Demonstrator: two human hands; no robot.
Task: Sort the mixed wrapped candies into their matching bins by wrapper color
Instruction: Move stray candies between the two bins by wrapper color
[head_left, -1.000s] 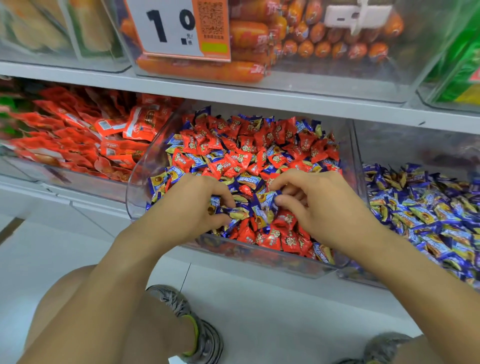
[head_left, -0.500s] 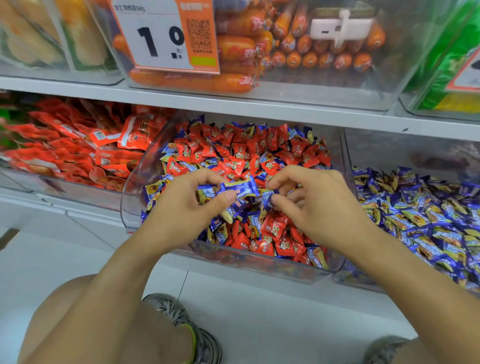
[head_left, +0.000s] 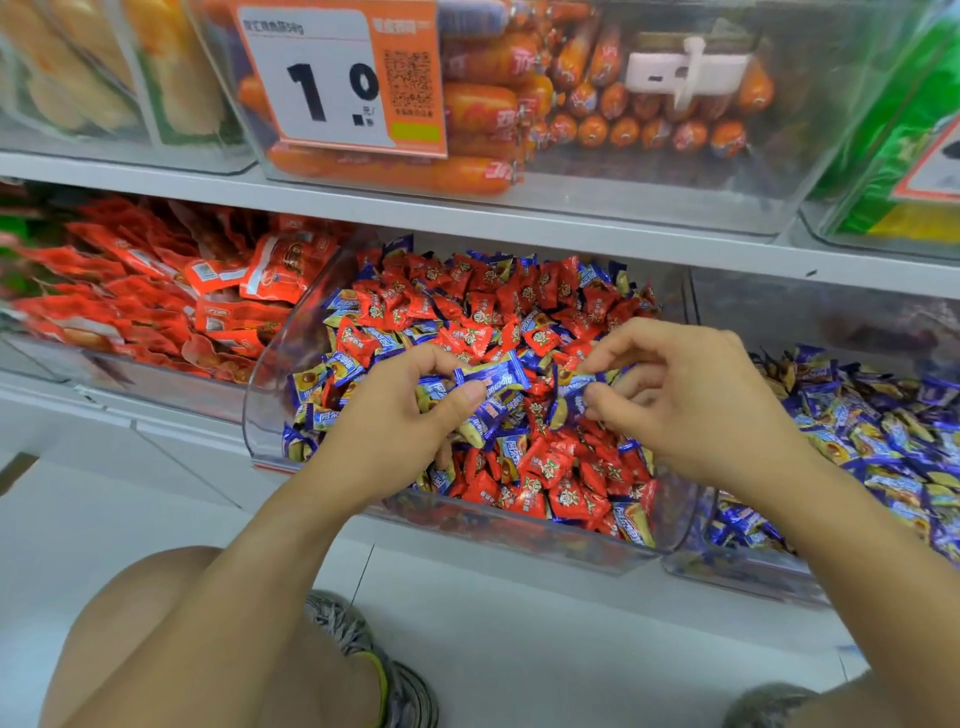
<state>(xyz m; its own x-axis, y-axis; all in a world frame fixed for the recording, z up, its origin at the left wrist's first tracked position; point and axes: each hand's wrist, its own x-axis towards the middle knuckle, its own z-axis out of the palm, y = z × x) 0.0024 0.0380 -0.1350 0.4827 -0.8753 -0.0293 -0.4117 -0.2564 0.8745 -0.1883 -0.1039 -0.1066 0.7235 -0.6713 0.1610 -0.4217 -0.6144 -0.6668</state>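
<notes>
A clear middle bin (head_left: 270, 415) holds red candies (head_left: 566, 493) mixed with blue candies (head_left: 343, 361). My left hand (head_left: 389, 415) hovers over the front of the pile and holds a bunch of blue candies (head_left: 488, 379) between thumb and curled fingers. My right hand (head_left: 691, 400) is beside it on the right and pinches one blue candy (head_left: 571, 392) in its fingertips. The bin on the right (head_left: 727, 571) is filled with blue candies (head_left: 883, 447) only.
A bin of orange-red snack packets (head_left: 156, 291) stands to the left. On the shelf above are sausages (head_left: 467, 104) behind a price tag (head_left: 343, 78), and a green pack (head_left: 898, 130). My knees and shoes (head_left: 374, 660) are below on the pale floor.
Both hands have lifted out of the pile. The left one came up with blue candies in its grip, and the right one now pinches a blue candy.
</notes>
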